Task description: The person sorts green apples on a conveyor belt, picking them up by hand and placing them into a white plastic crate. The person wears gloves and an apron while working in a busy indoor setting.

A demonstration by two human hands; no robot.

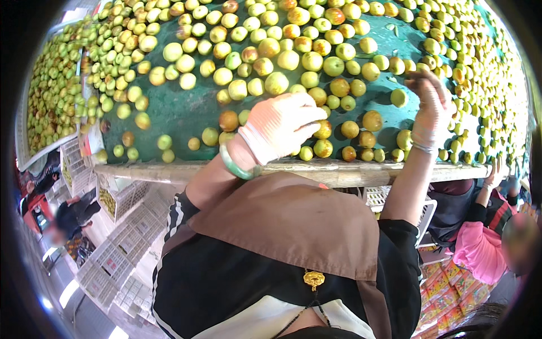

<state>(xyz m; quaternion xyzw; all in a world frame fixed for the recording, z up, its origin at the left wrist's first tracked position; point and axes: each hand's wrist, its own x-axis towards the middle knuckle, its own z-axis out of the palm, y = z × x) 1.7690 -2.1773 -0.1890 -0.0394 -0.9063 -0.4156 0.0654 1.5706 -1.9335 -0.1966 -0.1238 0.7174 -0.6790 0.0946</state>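
Note:
My left hand [286,125] wears a pale knitted glove, with a green bangle [237,163] at the wrist. It lies palm down over yellow-green jujubes [323,148] near the front edge of a green sorting surface [182,110]. Its fingers bend towards several fruits, and the palm side is hidden. My right hand [430,95], also gloved, is raised further right above the surface, fingers bent and blurred; a lone jujube [399,98] lies just left of it. Whether either hand holds a fruit cannot be seen. Many jujubes have red-brown patches.
A wooden rail [334,173] edges the surface before me. A bin full of jujubes [55,89] stands at far left, with white plastic crates [114,262] below. At right, a co-worker in a pink top [480,252] has a hand [494,173] at the rail.

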